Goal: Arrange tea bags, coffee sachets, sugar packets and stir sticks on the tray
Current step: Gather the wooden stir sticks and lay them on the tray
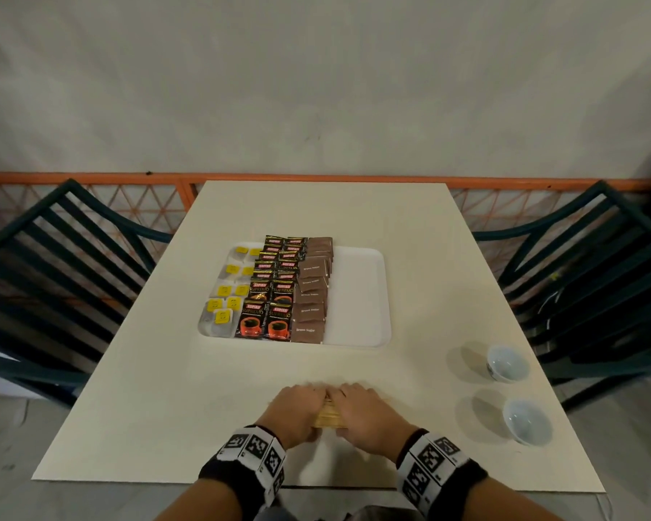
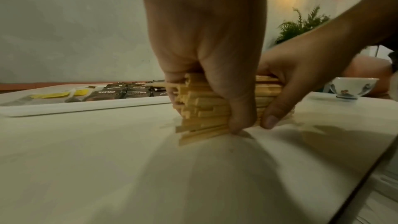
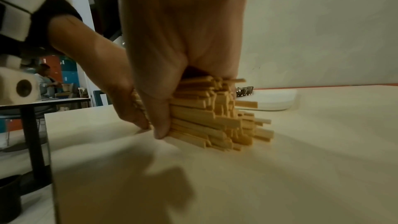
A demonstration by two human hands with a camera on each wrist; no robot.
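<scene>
A thick bundle of wooden stir sticks [image 1: 327, 416] [image 2: 202, 106] [image 3: 206, 113] lies on the cream table near its front edge. My left hand [image 1: 297, 408] [image 2: 206, 67] and right hand [image 1: 361, 408] [image 3: 172, 67] both grip it side by side, thumbs down at the table. Further back the white tray [image 1: 361, 295] holds tea bags [image 1: 226, 295] with yellow tags at its left. Black coffee sachets [image 1: 275, 287] fill the middle rows, and brown sugar packets [image 1: 312, 287] sit to their right. The tray's right third is bare.
Two small white cups [image 1: 506, 362] [image 1: 527, 421] stand near the table's right edge. Dark slatted chairs [image 1: 53, 265] [image 1: 594, 265] flank the table on both sides. An orange railing [image 1: 91, 178] and a pale wall lie beyond the far edge.
</scene>
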